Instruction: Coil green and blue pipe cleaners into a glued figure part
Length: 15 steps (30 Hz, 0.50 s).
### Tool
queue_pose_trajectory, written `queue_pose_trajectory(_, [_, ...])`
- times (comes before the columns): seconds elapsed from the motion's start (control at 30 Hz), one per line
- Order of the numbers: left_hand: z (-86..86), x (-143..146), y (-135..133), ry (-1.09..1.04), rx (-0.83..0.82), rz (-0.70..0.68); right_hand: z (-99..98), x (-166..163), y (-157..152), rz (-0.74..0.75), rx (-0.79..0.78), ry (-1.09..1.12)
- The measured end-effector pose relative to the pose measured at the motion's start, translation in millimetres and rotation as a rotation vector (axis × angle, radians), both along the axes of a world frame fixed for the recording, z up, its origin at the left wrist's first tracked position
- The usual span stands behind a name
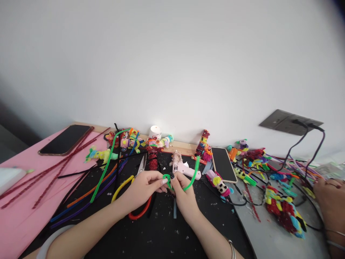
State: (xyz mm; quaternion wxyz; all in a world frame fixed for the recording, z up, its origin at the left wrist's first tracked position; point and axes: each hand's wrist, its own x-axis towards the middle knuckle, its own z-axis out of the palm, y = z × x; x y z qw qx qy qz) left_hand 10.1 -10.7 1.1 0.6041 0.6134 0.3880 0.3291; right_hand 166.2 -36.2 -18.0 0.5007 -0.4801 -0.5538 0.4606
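A green pipe cleaner [192, 182] is pinched between my two hands above the black work surface. Its near end is bent into a small loop at my fingertips, and the long free end curves up to the right. My left hand [151, 184] closes on the loop from the left. Thumb and fingers of my right hand [181, 189] grip the same piece just beside it. Right behind my hands lies a pale hot glue gun [185, 169]. Scissors [141, 166] and a red pipe cleaner bundle [153, 160] lie behind my left hand.
Loose pipe cleaners [101, 183] and a dark phone [66, 139] lie left. A white-framed phone [223, 164], pipe cleaner figures [285, 212] and black cables [319, 154] are right. A paper cup [155, 132] stands by the wall. Another person's hand [330, 198] is at far right.
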Motion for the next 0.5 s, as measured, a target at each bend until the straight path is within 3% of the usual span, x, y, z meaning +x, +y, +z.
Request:
queue_pose_trajectory(0.2, [-2.4,-4.0,6.4,0.012,-0.008,0.154,5.7,1.8,3.0,-0.058,-0.011,0.311])
queue_pose_trajectory(0.5, [-10.8,-12.6,22.7,0.065,0.1,0.332,14.8,1.8,4.4,0.018,0.049,0.522])
